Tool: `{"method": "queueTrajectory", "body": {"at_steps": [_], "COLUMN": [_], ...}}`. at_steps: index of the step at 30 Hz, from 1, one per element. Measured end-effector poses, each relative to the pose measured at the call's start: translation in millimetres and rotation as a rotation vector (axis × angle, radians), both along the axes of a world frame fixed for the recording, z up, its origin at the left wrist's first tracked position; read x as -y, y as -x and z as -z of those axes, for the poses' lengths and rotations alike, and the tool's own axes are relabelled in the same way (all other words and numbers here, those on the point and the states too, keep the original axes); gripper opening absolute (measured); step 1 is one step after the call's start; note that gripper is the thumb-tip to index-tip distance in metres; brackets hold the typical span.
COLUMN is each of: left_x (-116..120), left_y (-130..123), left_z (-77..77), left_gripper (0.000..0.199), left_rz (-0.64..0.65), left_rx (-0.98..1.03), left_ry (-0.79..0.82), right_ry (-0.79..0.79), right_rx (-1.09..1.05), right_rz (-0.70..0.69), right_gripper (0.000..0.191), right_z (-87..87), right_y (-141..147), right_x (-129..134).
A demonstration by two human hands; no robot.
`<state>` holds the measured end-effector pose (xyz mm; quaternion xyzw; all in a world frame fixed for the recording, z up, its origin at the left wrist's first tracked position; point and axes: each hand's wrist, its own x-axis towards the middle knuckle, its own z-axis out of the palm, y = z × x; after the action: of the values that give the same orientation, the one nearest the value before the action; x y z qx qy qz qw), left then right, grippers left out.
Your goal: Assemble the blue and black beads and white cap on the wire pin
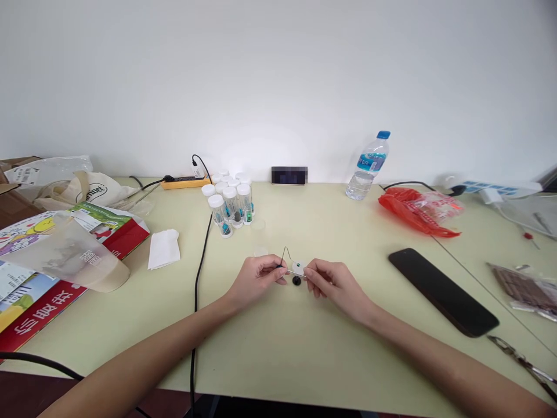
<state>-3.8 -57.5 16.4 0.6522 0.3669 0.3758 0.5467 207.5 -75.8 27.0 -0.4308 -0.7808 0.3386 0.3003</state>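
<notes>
My left hand (264, 271) is closed in a pinch on one end of a thin cord (285, 253), part of which loops up above the fingers. A small blue bit shows at its fingertips. Facing it, my right hand (329, 280) pinches the other end of a light, thin stretch that runs taut between the hands. Just behind that stretch lies a small white piece (299, 267) with a green bead-like spot. Below it is a small round black piece (296, 281). A clear tube (260, 237) stands just beyond my left hand. Fingers partly hide what they grip.
Several clear tubes with white caps (217, 201) stand at the back left. A water bottle (369, 166) and red plastic bag (413, 212) are at the back right, a black phone (442, 291) nearer. Leftward lie a black cable (199, 273), white paper (164, 249) and plastic cup (93, 261).
</notes>
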Motion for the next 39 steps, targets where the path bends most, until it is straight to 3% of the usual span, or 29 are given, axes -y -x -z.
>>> {"method": "queueTrajectory", "body": {"at_steps": [2,4,6,10,12,14,19,21,27,29,32,34,36,39], "left_x": [0,0,-2,-4,-3,-2,0,-1,-3,-1,2,3,2,-1], "left_y": [0,1,1,2,2,1,1,1,2,1,-2,-2,-2,0], "left_z": [0.3,-0.6,-2.4,-6.7,-7.9,-7.7,-3.6,-2.4,-2.2,-1.8,-0.8,-0.3,-0.4,-1.4], "left_gripper": [0.022,0.021,0.021,0.022,0.022,0.022,0.024,0.024,0.024,0.023,0.021,0.021,0.022,0.024], "left_rz": [-0.003,-0.004,-0.003,0.001,0.007,0.007,-0.018,-0.023,-0.02,-0.015,-0.007,-0.011,-0.017,-0.019], "left_rx": [-0.019,-0.016,0.004,0.04,0.047,0.038,-0.015,-0.004,0.007,0.004,0.008,0.021,0.033,0.031], "left_ry": [-0.031,-0.032,0.0,0.058,0.07,0.069,-0.006,0.014,0.054,0.049,0.038,0.044,0.058,0.076], "right_ry": [0.165,0.163,-0.018,-0.549,-0.629,-0.504,0.125,0.179,-0.316,-0.32,-0.207,-0.23,-0.384,-0.743], "right_rx": [-0.095,-0.084,0.036,0.309,0.331,0.248,-0.171,-0.223,0.056,0.089,0.103,0.146,0.238,0.431], "right_rz": [-0.033,-0.029,0.022,0.024,-0.009,-0.011,-0.058,-0.063,-0.029,-0.031,-0.015,-0.003,-0.002,-0.051], "right_gripper": [0.036,0.038,0.032,0.021,0.017,0.02,0.019,0.021,0.017,0.017,0.03,0.03,0.022,0.023], "right_z": [0.3,2.0,4.2,7.5,7.5,6.3,4.4,5.2,5.5,4.2,2.5,2.2,2.5,2.4], "right_y": [1,1,0,-4,-4,-2,8,8,1,1,2,3,3,0], "right_x": [-1,-1,-1,-1,-1,1,5,4,2,3,4,4,2,-1]}}
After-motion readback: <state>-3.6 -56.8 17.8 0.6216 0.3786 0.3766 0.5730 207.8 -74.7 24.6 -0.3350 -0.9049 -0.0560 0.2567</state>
